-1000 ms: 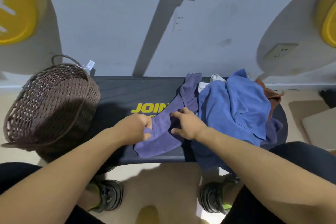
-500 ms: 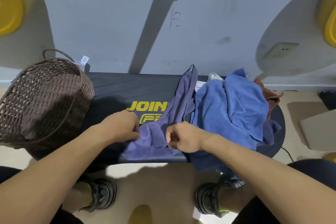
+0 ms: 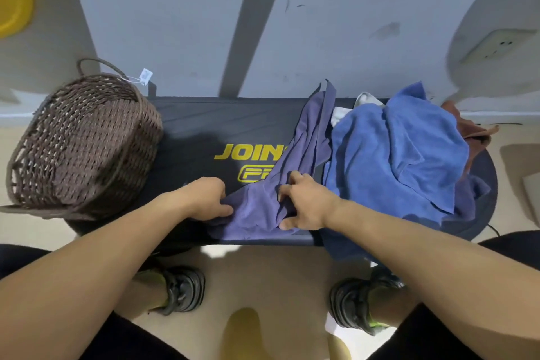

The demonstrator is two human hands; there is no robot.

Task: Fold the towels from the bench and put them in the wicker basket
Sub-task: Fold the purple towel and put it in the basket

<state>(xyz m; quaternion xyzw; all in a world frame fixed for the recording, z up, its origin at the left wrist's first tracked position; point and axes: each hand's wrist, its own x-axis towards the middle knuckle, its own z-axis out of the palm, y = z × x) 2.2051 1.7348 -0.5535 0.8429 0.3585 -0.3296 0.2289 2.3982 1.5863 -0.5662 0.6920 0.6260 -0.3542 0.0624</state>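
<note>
Purple towel [image 3: 263,207] now flatter, lower.

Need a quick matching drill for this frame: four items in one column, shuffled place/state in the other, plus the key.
Things:
1. wicker basket
2. purple towel
3. blue towel
4. left hand

Places/states:
A. heaped at the bench's right end
B. at the bench's left end
C. stretched across the yellow lettering, held by both hands
D. gripping the purple towel's left edge

Pairs: 1-B, 2-C, 3-A, 4-D
</note>
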